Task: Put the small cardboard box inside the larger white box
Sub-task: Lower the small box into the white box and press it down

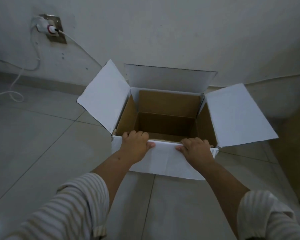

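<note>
The large white box (164, 161) stands open on the tiled floor against the wall, with its side flaps spread left and right and its back flap up. A brown cardboard box (168, 103), open at the top and with nothing visible in it, sits inside the white one and nearly fills it. My left hand (134, 147) and my right hand (197, 150) both grip the near rim. Their fingers curl over into the opening and their thumbs press on the white front flap, which is folded down outward.
A wall socket (53, 29) with a plugged-in white adapter sits at the upper left, and its white cable (16, 80) trails onto the floor. The wall rises directly behind the box. Grey floor tiles (42, 144) surround it.
</note>
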### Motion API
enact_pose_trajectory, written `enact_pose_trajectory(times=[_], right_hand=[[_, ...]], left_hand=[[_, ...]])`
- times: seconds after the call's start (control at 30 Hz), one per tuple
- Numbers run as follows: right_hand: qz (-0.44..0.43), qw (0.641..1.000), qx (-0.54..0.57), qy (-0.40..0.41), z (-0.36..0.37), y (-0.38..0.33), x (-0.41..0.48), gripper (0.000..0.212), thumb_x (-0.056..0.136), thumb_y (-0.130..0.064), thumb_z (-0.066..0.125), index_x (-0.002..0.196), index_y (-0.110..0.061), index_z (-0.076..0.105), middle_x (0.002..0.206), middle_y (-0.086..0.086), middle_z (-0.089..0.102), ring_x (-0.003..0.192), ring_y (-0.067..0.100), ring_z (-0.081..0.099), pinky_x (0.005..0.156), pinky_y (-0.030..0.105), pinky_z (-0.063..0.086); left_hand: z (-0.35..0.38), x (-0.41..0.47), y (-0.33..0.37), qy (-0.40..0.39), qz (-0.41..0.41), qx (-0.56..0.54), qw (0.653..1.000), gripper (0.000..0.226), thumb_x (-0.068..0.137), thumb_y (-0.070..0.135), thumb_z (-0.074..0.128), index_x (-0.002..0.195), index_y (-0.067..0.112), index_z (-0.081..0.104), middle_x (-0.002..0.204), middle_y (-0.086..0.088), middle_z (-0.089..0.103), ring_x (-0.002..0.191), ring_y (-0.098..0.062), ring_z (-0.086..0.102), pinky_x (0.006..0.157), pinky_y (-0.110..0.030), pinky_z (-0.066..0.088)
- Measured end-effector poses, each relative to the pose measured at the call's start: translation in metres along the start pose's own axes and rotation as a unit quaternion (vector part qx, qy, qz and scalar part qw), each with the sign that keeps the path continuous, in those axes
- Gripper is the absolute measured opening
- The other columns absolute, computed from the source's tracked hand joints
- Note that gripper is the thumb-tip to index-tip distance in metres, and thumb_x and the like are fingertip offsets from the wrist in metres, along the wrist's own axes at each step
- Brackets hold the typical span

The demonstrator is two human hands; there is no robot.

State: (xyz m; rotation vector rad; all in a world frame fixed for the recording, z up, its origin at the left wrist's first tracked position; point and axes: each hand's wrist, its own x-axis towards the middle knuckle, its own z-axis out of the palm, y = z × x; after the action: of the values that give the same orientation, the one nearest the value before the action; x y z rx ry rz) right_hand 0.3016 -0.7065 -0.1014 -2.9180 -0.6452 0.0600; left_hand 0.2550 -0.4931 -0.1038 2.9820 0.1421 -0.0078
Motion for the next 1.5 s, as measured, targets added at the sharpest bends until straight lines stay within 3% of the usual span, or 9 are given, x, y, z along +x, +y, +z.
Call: enact_pose_trajectory(times=[0.23, 0.73, 1.03, 1.2, 1.33, 1.5], right_hand=[[0.016, 1.0, -0.01, 0.004, -0.012, 0.062, -0.032, 0.038, 0.093, -0.047, 0.038, 0.117, -0.024, 0.056, 0.119, 0.0, 0.063, 0.111, 0.02, 0.052, 0.099, 0.04, 0.035], [0.062, 0.998, -0.009, 0.022, -0.032, 0.191, -0.048, 0.035, 0.093, -0.045, 0.041, 0.12, -0.026, 0.054, 0.12, -0.001, 0.062, 0.112, 0.019, 0.052, 0.101, 0.041, 0.033], [0.061, 0.995, 0.045, 0.07, -0.03, 0.243, -0.036, 0.038, 0.09, -0.046, 0.042, 0.115, -0.024, 0.059, 0.119, 0.0, 0.064, 0.112, 0.021, 0.053, 0.102, 0.041, 0.032], [0.065, 0.994, 0.055, 0.071, -0.032, 0.271, -0.027, 0.035, 0.091, -0.044, 0.044, 0.115, -0.023, 0.06, 0.119, 0.0, 0.064, 0.112, 0.021, 0.053, 0.099, 0.04, 0.032], [0.061, 0.994, 0.06, 0.071, -0.033, 0.291, -0.023, 0.046, 0.085, -0.05, 0.035, 0.114, -0.024, 0.06, 0.117, 0.0, 0.066, 0.11, 0.022, 0.055, 0.096, 0.04, 0.035], [0.068, 0.993, 0.064, 0.075, -0.036, 0.315, -0.012, 0.034, 0.09, -0.045, 0.046, 0.116, -0.027, 0.058, 0.12, -0.002, 0.064, 0.111, 0.019, 0.053, 0.098, 0.039, 0.034]], left_hand=[[0.01, -0.001, 0.073, -0.006, 0.008, 0.013, 1.0, 0.041, 0.095, 0.051, 0.037, 0.117, 0.021, 0.054, 0.122, -0.004, 0.059, 0.118, -0.024, 0.05, 0.112, -0.052, 0.022], [0.031, 0.043, 0.2, 0.0, 0.045, 0.0, 0.999, 0.038, 0.095, 0.05, 0.037, 0.115, 0.023, 0.054, 0.121, -0.001, 0.059, 0.116, -0.021, 0.05, 0.114, -0.054, 0.018], [0.041, 0.069, 0.24, 0.018, 0.049, -0.009, 0.999, 0.039, 0.095, 0.051, 0.037, 0.117, 0.024, 0.054, 0.122, 0.001, 0.059, 0.117, -0.019, 0.049, 0.116, -0.05, 0.016], [0.042, 0.084, 0.263, 0.011, 0.049, -0.009, 0.999, 0.038, 0.095, 0.049, 0.038, 0.115, 0.022, 0.055, 0.119, -0.001, 0.06, 0.115, -0.02, 0.05, 0.115, -0.049, 0.019], [0.042, 0.096, 0.279, 0.01, 0.052, -0.006, 0.999, 0.038, 0.094, 0.05, 0.039, 0.114, 0.022, 0.055, 0.119, -0.001, 0.06, 0.114, -0.019, 0.05, 0.113, -0.046, 0.023], [0.047, 0.113, 0.298, 0.016, 0.055, 0.01, 0.998, 0.038, 0.094, 0.051, 0.04, 0.115, 0.022, 0.055, 0.12, 0.0, 0.06, 0.113, -0.019, 0.051, 0.11, -0.044, 0.028]])
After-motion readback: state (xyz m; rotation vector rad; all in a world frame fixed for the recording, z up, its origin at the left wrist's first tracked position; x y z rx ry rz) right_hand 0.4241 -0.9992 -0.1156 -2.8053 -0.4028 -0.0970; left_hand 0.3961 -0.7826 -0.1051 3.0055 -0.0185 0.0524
